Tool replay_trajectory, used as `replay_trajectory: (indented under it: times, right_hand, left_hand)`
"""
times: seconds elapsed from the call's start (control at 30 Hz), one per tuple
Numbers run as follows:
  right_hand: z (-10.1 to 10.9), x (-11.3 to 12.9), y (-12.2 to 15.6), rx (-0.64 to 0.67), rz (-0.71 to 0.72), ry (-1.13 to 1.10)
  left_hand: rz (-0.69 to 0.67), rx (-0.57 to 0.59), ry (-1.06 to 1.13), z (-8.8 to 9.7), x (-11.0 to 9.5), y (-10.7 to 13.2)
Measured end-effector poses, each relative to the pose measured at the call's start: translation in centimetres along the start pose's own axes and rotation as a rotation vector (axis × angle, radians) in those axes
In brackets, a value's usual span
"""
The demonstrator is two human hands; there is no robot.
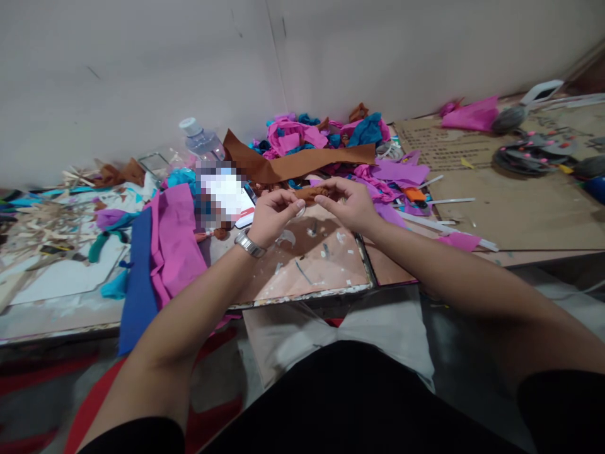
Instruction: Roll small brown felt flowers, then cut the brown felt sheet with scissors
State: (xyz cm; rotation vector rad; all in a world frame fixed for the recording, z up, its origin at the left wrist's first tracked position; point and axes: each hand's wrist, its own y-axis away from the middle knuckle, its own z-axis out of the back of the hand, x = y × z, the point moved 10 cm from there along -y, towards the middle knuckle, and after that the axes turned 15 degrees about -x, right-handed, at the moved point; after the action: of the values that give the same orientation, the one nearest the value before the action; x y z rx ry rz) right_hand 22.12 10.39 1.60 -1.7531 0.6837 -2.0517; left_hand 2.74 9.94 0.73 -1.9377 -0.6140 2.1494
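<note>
Together, left hand (274, 217), right hand (347, 203) pinch brown crepe twist (312, 192), forearms angled inward.

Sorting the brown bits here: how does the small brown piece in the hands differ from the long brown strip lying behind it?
The brown piece is small and bunched up, while the brown strip is long and lies mostly flat. The brown piece is pinched between the fingers of the left hand and right hand. The brown strip rests untouched across the pink and blue scraps. Both look like the same soft brown sheet material.
</note>
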Motion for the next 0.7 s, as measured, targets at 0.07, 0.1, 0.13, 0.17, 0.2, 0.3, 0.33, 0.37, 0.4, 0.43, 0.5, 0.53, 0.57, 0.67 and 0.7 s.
replay_trajectory:
  times: [0.07,0.1,0.13,0.17,0.2,0.3,0.33,0.37,0.4,0.43,0.5,0.53,0.57,0.67,0.7]
  right_hand:
    - [-0.1,0.3,0.1,0.018,0.012,-0.004]
    - [-0.2,0.4,0.2,0.025,0.016,-0.006]
    - [-0.3,0.4,0.2,0.027,0.016,-0.006]
    - [-0.3,0.3,0.2,0.022,0.012,-0.009]
    - [-0.2,0.2,0.1,0.015,0.002,-0.018]
    - [-0.5,-0.8,0.0,0.009,-0.094,-0.148]
    - [-0.6,-1.2,-0.1,0.016,-0.143,-0.222]
    - [-0.9,-1.7,-0.1,0.028,-0.195,-0.301]
    - [-1.2,-2.1,-0.1,0.045,-0.246,-0.376]
    - [-1.5,-2.4,-0.1,0.066,-0.292,-0.441]
    - [-2.0,-2.9,0.1,0.113,-0.360,-0.533]
    - [-2.3,-3.1,0.2,0.135,-0.382,-0.563]
    - [-2.4,-3.2,0.3,0.154,-0.399,-0.583]
    - [-2.8,-3.3,0.6,0.187,-0.417,-0.617]
    - [-2.9,-3.2,0.8,0.197,-0.418,-0.620]
  left_hand:
    - [-0.009,0.000,-0.007,0.0,0.0,0.0]
    - [-0.009,0.004,-0.003,0.0,0.0,0.0]
    - [-0.007,0.008,0.006,0.0,0.0,0.0]
    - [-0.005,0.010,0.021,-0.1,0.0,0.0]
    - [-0.003,0.009,0.039,-0.1,0.0,-0.1]
    - [-0.018,-0.011,0.092,0.0,-0.1,-0.2]
    - [-0.026,-0.022,0.109,0.1,-0.1,-0.2]
    - [-0.036,-0.034,0.125,0.3,0.0,-0.3]
    - [-0.049,-0.047,0.137,0.5,-0.1,-0.3]
    - [-0.067,-0.055,0.137,0.6,-0.1,-0.2]
    - [-0.127,-0.055,0.099,0.8,-0.6,0.0]
    - [-0.174,-0.052,0.065,0.8,-1.1,0.2]
    - [-0.233,-0.048,0.026,0.8,-1.7,0.5]
    - [-0.472,-0.034,-0.091,0.6,-4.3,1.8]
    - [-0.550,-0.011,-0.132,0.3,-5.0,2.4]
